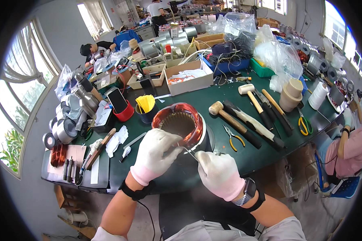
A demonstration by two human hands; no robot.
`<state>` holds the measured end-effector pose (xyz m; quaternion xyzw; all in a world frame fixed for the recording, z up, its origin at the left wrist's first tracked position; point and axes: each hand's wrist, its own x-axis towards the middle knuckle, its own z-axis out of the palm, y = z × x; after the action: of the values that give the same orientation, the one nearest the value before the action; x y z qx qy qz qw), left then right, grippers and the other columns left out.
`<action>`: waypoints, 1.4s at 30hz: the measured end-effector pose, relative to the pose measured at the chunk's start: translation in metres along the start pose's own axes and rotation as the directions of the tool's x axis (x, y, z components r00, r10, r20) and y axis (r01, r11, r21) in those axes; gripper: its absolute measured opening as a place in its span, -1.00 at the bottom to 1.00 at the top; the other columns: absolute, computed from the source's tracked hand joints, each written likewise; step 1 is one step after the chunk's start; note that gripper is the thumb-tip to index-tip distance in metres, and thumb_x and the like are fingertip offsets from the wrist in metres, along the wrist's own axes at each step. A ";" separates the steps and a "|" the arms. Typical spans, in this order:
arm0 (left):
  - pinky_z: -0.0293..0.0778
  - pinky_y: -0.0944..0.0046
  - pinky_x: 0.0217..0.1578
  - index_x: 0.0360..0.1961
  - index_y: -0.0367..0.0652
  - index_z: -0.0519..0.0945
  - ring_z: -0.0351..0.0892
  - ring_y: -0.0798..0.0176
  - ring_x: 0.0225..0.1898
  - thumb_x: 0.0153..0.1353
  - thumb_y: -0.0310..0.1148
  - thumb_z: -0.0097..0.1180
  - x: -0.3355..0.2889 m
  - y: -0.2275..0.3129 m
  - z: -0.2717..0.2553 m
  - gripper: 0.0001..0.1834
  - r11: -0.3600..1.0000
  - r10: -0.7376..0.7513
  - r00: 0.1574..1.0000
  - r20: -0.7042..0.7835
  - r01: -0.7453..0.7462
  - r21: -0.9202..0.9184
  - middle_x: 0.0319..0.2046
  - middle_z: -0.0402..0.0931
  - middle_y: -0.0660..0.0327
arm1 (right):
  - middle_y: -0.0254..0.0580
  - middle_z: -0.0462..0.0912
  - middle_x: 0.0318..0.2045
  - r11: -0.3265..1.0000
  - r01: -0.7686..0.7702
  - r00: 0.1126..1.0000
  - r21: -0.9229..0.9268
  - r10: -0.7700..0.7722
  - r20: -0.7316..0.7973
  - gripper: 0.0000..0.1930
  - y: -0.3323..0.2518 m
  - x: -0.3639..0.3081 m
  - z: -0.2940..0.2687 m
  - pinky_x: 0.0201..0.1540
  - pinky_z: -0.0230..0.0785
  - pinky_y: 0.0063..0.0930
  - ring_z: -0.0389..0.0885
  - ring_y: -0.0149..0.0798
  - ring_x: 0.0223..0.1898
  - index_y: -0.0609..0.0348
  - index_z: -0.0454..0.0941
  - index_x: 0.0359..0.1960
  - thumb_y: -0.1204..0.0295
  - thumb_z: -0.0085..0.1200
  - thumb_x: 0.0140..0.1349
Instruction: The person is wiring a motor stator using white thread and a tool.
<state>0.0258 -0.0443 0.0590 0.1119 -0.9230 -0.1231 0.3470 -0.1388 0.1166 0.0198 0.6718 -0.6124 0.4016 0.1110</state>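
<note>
A motor stator (197,129) with a thick ring of copper windings sits upright on the green table, its slotted bore facing up. At its near rim, my left hand (156,153) in a white glove is closed, with thumb and fingertips pinched against the windings. My gloved right hand (220,173) is closed just to the right and nearer to me. Between the two hands runs a thin pale strand (190,152), with an end at each hand's fingertips; whether it is wire or cord is too small to tell. My fingers partly cover the stator's front.
Right of the stator lie yellow-handled pliers (236,142), a wooden mallet (229,119) and other hammers. Beyond it stand a dark cup of yellow strips (145,107), a red holder with a phone (117,100) and a white box (189,78). Copper coils (59,155) lie left. Other people sit nearby.
</note>
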 end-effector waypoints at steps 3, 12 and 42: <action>0.54 0.06 0.00 -0.12 -0.19 0.75 0.67 -0.02 -0.17 0.01 -0.50 0.52 0.006 -0.002 -0.005 -0.65 0.999 0.048 0.998 0.041 -0.049 0.009 -0.29 0.69 0.15 | -0.16 0.53 -0.52 0.998 0.018 0.999 -0.060 -0.015 0.051 -0.94 0.001 0.002 0.000 -0.49 0.48 -0.19 0.62 -0.03 -0.56 0.19 0.53 -0.17 0.56 0.12 0.37; 0.44 -0.04 0.19 0.03 -0.20 0.73 0.65 -0.08 -0.16 0.17 -0.31 0.37 0.038 -0.012 -0.030 -0.61 0.996 0.074 0.900 0.430 -0.091 0.018 -0.29 0.70 0.09 | -0.01 0.72 -0.36 0.911 -0.282 0.937 0.300 0.194 0.290 -0.80 0.000 0.025 -0.005 -0.21 0.61 -0.04 0.77 0.11 -0.32 0.18 0.51 -0.12 0.38 0.25 0.38; 0.62 0.08 0.00 0.23 -0.20 0.59 0.71 -0.06 -0.03 0.13 -0.67 0.41 -0.008 0.018 0.011 -0.40 0.993 -0.068 0.996 -0.061 0.062 -0.096 -0.06 0.69 0.04 | -0.43 0.56 -0.24 0.251 -0.505 0.805 0.826 0.481 0.347 -0.54 -0.024 0.001 -0.050 -0.29 0.33 -0.67 0.52 -0.61 -0.29 0.18 0.63 0.23 0.58 0.32 0.27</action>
<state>0.0221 -0.0236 0.0517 0.1291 -0.9005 -0.1739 0.3771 -0.1374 0.1534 0.0615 0.4035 -0.4833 0.6670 -0.3984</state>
